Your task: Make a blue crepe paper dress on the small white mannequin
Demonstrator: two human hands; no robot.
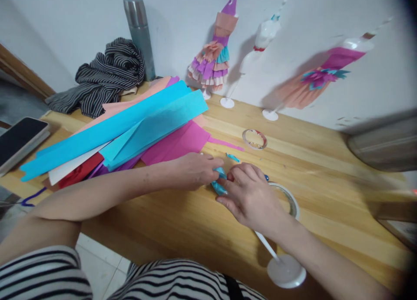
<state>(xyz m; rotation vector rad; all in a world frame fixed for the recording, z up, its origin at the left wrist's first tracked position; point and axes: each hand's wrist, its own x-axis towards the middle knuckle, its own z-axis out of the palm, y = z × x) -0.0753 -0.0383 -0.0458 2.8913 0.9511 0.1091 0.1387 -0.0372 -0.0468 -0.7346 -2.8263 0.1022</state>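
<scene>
A small white mannequin on a stand lies tilted low over the table, its round base (286, 270) toward me and its pole running up under my right hand. Light blue paper (219, 182) wraps its body between my hands. My left hand (197, 171) is closed around the upper end, where a tiny white knob peeks out. The fingers of my right hand (249, 198) are bent and pinched at the blue paper from the other side. Most of the mannequin's body is hidden by my hands. A twisted blue paper scrap (232, 158) lies just beyond them.
Stacked coloured paper (156, 121) covers the left, near a phone (21, 139), striped cloth (110, 76) and a flask (140, 39). A tape roll (295, 204) and a thinner ring (255, 139) lie right. Three mannequins (224, 39) stand by the wall.
</scene>
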